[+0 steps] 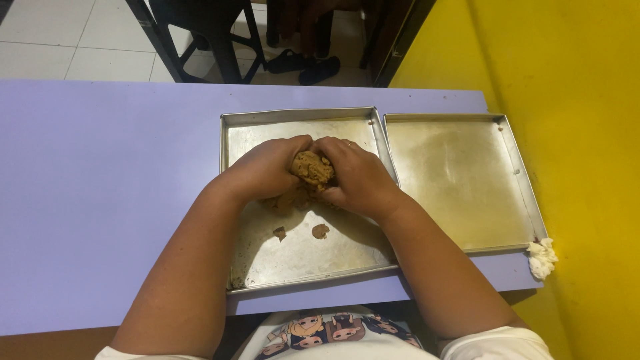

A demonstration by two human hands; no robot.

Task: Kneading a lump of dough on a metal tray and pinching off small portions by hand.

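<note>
Dough (312,167) pressed between both hands over the left tray (300,257).
I had my left hand (267,167) and right hand (357,175) curled closed around the lump, mid-kneading; next I judged it needed gathering the two loose scraps (320,231).

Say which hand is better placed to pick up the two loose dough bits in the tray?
Left, probably. Both hands grip the dough lump, but the left hand sits on the side nearer the two loose bits, which lie below it in the left tray. The right hand would cross over.
</note>
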